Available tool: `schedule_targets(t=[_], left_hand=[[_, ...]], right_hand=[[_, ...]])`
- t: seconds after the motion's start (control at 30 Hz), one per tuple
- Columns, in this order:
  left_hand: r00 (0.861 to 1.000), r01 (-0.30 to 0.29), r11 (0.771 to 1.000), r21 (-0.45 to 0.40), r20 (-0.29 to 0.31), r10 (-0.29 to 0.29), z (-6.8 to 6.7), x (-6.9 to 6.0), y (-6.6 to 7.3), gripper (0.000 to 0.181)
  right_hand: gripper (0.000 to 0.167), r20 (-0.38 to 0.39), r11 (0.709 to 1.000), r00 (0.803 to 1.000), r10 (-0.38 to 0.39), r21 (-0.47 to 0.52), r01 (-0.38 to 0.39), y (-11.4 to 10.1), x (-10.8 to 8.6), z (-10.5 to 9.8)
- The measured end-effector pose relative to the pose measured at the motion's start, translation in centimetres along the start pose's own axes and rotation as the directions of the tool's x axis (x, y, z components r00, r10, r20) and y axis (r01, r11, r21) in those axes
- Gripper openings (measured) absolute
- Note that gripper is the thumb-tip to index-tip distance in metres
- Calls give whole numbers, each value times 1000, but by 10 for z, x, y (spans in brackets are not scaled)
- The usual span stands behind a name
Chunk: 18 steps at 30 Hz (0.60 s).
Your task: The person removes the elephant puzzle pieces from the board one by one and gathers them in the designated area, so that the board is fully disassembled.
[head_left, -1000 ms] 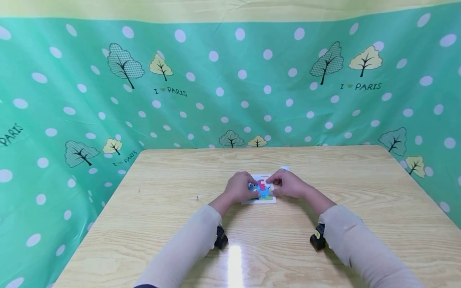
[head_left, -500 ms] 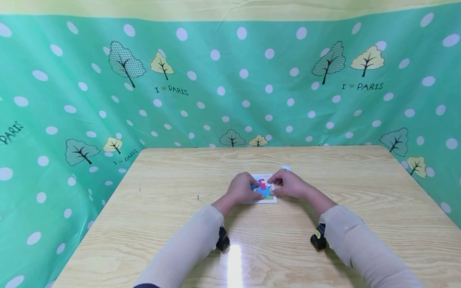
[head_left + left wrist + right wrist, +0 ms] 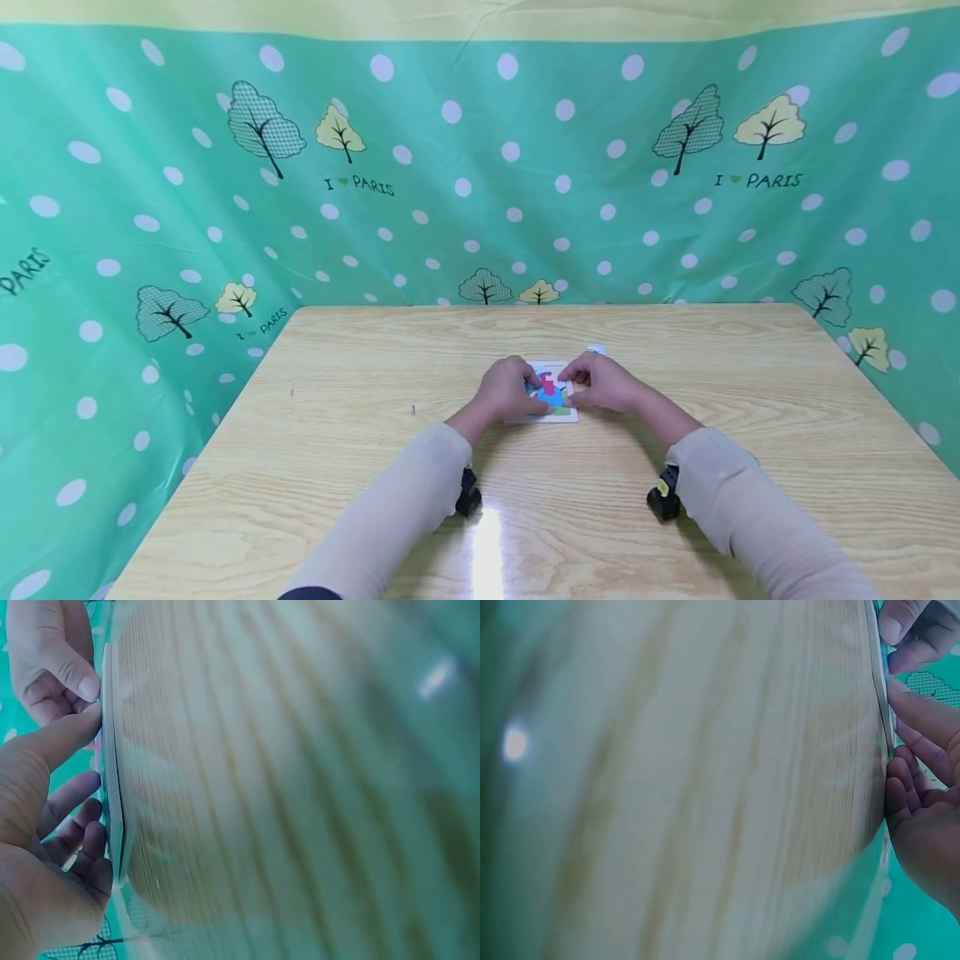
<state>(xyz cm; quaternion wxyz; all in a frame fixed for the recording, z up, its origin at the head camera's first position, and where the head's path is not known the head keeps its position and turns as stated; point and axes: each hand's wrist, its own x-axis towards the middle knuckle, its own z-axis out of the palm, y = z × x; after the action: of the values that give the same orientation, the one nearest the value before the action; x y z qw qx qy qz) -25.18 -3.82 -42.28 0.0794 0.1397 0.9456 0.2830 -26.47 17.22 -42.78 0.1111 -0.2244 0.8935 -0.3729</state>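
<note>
A jigsaw puzzle board (image 3: pixel 558 417) with a white border and a blue, red and green picture lies flat on the table. My left hand (image 3: pixel 507 388) reaches over its left part, thumb and fingertips touching the picture and hiding some of it. At the right border, my right hand (image 3: pixel 603 384) touches the board with thumb and forefinger, its other fingers bent. The left wrist view shows the board's edge (image 3: pixel 114 757) side-on, with a gap between the left thumb and the fingers. In the right wrist view the right thumb (image 3: pixel 922 712) rests at the board's edge.
A small white and light-blue piece (image 3: pixel 596 349) lies just behind the right hand. Left of the board is a tiny dark speck (image 3: pixel 412 410) on the wooden table (image 3: pixel 360 367). A green dotted curtain (image 3: pixel 420 167) hangs along the back and sides.
My left hand has shifted slightly right across the picture, covering more of its left part. The right hand stays in place at the right border.
</note>
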Motion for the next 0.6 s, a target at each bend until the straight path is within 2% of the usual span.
schedule_targets(t=[0.17,0.37,0.6], left_hand=[[1000,-2,1000,-7,1,2,1,1,0,32],[1000,-3,1000,-13,4,3,0,0,0,33],[1000,-3,1000,-25,2,3,0,1,0,33]], right_hand=[[30,-2,1000,1000,-23,10,23,0,0,-1],[30,-1,999,1000,-6,42,6,-1,0,-1],[21,9,991,1000,21,134,-22,-1,0,-2]])
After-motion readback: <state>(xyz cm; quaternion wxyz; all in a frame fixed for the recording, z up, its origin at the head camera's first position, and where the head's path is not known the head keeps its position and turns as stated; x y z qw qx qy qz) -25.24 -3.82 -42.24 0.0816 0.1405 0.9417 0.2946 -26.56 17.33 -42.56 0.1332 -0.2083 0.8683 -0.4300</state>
